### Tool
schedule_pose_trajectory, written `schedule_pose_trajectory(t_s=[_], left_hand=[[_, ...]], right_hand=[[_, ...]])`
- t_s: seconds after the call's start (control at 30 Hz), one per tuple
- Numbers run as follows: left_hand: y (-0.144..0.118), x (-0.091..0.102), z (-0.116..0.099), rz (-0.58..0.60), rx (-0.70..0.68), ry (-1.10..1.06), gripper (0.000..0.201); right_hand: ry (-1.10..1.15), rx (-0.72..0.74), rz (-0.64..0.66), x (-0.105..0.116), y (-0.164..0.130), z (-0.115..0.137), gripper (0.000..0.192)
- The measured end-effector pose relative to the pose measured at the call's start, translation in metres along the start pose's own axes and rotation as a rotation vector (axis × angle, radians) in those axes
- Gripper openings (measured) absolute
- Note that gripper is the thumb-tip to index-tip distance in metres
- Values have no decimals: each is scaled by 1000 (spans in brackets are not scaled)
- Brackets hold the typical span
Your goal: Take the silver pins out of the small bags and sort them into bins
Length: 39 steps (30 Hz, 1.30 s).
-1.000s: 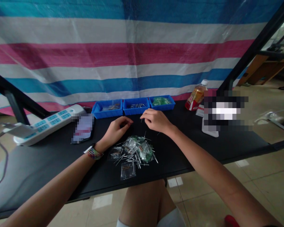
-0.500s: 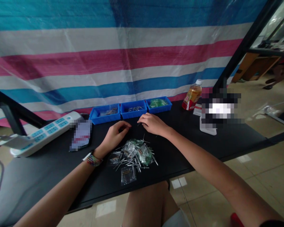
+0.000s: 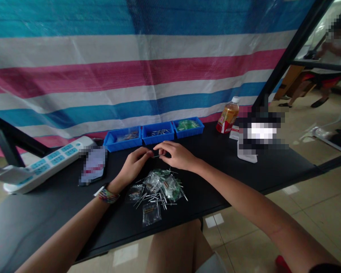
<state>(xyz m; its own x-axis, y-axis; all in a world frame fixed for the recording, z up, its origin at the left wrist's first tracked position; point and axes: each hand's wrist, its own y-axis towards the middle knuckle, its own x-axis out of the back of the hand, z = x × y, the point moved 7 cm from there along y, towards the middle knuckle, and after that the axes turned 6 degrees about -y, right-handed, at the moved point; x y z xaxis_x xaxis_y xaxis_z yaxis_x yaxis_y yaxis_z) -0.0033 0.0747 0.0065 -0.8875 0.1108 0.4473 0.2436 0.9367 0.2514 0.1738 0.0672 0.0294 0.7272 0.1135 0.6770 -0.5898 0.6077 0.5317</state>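
Note:
My left hand (image 3: pixel 136 162) pinches one end of a thin silvery metal rod (image 3: pixel 158 156) above the black table. My right hand (image 3: pixel 178 155) holds the rod's other end between thumb and fingers. Just below both hands lies a loose pile of similar metal rods (image 3: pixel 160 198) mixed with small clear plastic bags (image 3: pixel 156 181). Some bags look greenish. One clear bag with brass-coloured pieces (image 3: pixel 151 214) rests at the pile's near side.
Three blue trays stand in a row behind my hands: a left tray (image 3: pixel 122 147) with small bags, a middle tray (image 3: pixel 157 138) with metal rods, a right tray (image 3: pixel 189 132) with green bags. A power strip (image 3: pixel 52 161), phone (image 3: pixel 93 165) and drink bottle (image 3: pixel 229 115) flank them.
My hands have come together over the table, and the rod now spans between their fingertips. My left fingers have closed. A person has come into view at the far right.

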Motion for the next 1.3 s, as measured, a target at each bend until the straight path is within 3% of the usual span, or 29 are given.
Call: schedule_pose_trajectory(t_s=[0.43, 1.07, 1.3], left_hand=[[0, -1, -5, 21, 37, -122, 44], [-2, -9, -12, 139, 43, -262, 37], [-1, -12, -7, 148, 42, -308, 32]], right_hand=[[6, 61, -28, 4, -1, 13, 28], [70, 110, -48, -6, -2, 16, 26], [6, 88, -137, 3, -2, 14, 21]])
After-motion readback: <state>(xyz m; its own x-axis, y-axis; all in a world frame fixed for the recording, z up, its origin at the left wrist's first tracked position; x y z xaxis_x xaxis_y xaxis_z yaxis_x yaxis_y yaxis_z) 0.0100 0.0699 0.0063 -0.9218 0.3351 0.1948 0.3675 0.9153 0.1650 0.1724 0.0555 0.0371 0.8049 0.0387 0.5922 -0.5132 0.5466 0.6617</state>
